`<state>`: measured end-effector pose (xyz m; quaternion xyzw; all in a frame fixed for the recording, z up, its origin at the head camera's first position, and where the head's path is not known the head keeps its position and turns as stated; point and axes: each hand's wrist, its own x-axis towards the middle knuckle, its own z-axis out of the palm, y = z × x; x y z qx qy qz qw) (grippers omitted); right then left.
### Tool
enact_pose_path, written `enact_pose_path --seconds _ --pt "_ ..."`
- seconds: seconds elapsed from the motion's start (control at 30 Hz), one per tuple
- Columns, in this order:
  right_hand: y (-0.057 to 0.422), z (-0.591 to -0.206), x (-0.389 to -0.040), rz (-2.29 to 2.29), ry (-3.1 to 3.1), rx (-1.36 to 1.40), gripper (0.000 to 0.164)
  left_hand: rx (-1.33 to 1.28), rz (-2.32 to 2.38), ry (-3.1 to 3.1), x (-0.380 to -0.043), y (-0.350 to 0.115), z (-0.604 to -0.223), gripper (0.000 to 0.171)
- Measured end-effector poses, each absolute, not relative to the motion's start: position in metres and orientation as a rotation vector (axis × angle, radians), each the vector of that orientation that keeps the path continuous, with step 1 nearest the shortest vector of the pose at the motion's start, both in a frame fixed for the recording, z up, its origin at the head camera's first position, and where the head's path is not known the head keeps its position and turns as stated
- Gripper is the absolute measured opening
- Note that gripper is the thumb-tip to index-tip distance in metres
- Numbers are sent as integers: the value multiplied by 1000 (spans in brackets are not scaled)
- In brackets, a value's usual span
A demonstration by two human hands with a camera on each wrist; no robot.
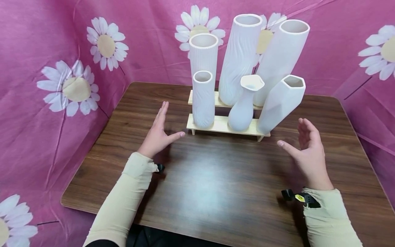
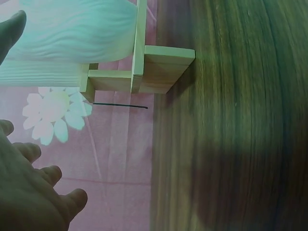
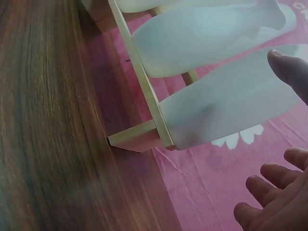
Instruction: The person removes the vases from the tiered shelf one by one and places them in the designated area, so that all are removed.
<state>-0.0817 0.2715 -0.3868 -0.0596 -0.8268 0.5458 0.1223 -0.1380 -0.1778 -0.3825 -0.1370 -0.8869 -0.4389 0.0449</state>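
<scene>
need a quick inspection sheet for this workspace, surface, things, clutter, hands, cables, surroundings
Surface: brown wood-grain table, light reflecting off its near middle.
Job's things: six white vases, three in front and three behind, on a pale wooden stand.
Clutter: nothing seen.
Grippers: left hand open, left of the stand; right hand open, right of it; neither touches a vase.
Cables: nothing seen on the tabletop.
Surroundings: pink cloth with white daisies, behind and at both sides.
</scene>
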Motion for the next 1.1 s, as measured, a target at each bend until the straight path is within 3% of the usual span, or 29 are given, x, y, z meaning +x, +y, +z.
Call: enact_pose_path --seconds 1.1 --pt "255 -365 -135 1688 -2345 4 94 -285 -1545 -2687 -168 -167 -408 118"
